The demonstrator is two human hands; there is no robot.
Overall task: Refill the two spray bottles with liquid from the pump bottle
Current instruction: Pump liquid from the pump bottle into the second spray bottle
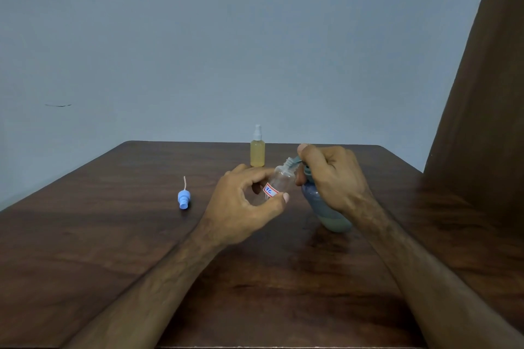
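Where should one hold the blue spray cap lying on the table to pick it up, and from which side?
Pinch the wide blue collar of the blue spray cap from above, fingers on its left and right flanks. It lies on its side on the table, and its thin dip tube, pointing away, looks too flimsy to grip.

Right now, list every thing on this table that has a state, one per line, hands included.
clear spray bottle: uncapped, tilted, looks empty, held in the left hand, neck at the pump spout.
blue spray cap: off, lying on the table.
yellow spray bottle: capped, upright, nearly full.
pump bottle: upright on the table, part full.
left hand: grips the clear spray bottle.
right hand: curled over the pump bottle's head.
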